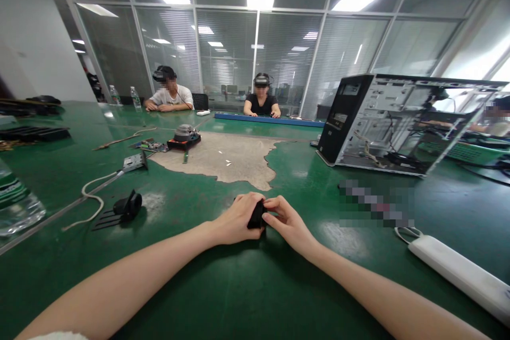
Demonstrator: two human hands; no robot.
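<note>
A small black part [256,215], mostly covered by fingers, sits between my hands just above or on the green table; its kind cannot be made out. My left hand [239,219] is wrapped over it from the left, thumb below and fingers on top. From the right, my right hand [287,223] pinches its edge with thumb and fingertips. Left of my hands lies another black plastic piece [125,207] with a round end and long prongs. Beyond them a bare tan patch [239,156] shows in the table's green covering.
An open computer case [358,122] stands at the right, with a white power strip [458,273] nearer me. A water bottle [16,202] is at the left edge. A heatsink-like part [185,135] and a metal bracket [135,161] lie mid-left. Two people sit across the table.
</note>
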